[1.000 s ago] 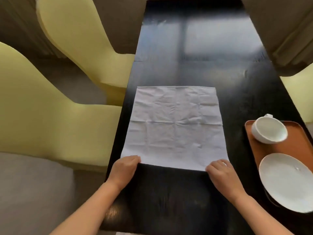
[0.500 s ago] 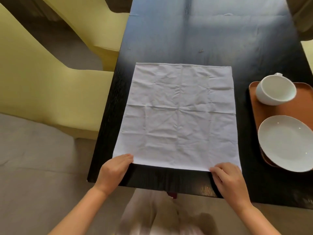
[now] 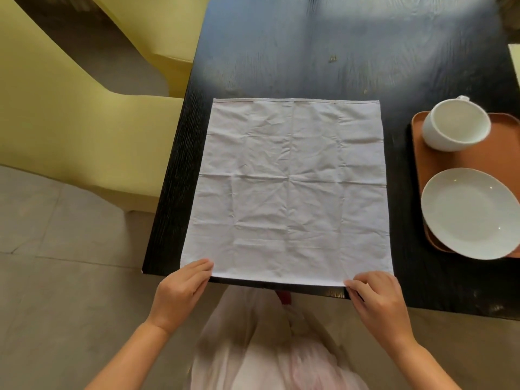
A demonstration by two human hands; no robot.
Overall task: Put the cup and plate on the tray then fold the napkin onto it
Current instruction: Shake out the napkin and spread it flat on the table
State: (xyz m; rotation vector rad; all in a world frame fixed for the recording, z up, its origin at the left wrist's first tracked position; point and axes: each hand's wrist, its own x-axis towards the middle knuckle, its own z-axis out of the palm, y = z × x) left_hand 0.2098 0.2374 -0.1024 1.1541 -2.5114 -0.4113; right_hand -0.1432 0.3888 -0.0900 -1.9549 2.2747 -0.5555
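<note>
A creased white napkin (image 3: 289, 190) lies spread flat on the black table (image 3: 323, 60), its near edge along the table's front edge. My left hand (image 3: 180, 294) pinches the napkin's near left corner. My right hand (image 3: 377, 302) pinches the near right corner. To the right stands a brown tray (image 3: 503, 153). A white cup (image 3: 455, 125) sits on the tray's far end, and a white plate (image 3: 470, 212) rests on its near end, overhanging the rim slightly.
Two yellow chairs (image 3: 70, 122) stand along the table's left side, over a grey tiled floor (image 3: 62, 291). The far half of the table reflects window light. My pale skirt (image 3: 264, 347) shows below the table's front edge.
The view has tilted down and closer, so the table's front edge and my lap now show. Both hands stay on the napkin's near corners, which now lie at the table's front edge.
</note>
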